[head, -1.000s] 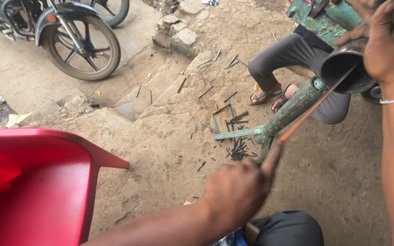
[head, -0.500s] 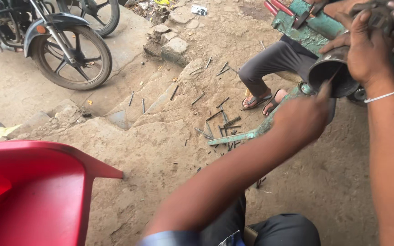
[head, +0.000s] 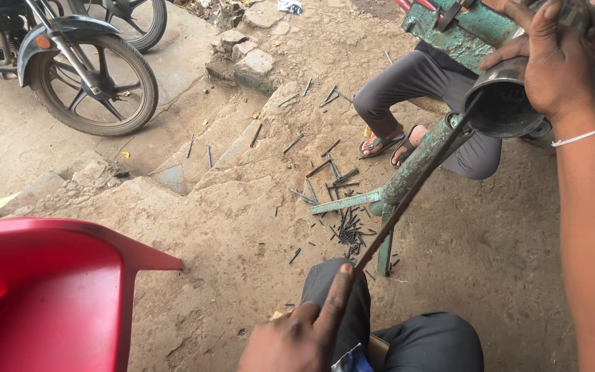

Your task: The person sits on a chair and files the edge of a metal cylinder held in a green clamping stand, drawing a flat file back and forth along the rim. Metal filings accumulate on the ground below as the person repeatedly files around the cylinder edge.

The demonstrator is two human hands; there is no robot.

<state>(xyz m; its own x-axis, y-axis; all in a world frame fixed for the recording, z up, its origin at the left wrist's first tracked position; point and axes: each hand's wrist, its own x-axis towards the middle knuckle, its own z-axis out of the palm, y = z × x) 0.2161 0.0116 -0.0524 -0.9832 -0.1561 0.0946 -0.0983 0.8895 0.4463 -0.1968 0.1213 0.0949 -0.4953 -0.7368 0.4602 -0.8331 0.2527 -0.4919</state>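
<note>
My left hand sits low at the bottom centre, gripping one end of a thin dark metal rod, forefinger stretched along it. The rod slants up to the right into the mouth of a dark metal cylinder. My right hand, with a white band on the wrist, clasps that cylinder from above at the upper right. The cylinder is mounted on a worn green metal stand standing on the dirt ground. My knee in dark trousers is just below the rod.
A red plastic chair fills the lower left. A motorcycle is parked at the upper left beside stones. Several short dark rod pieces litter the ground. Another person in grey trousers and sandals sits behind the stand.
My left hand has drawn back down from near the cylinder to the bottom of the view, pulling the rod out to a long slant. My right hand stays on the cylinder.
</note>
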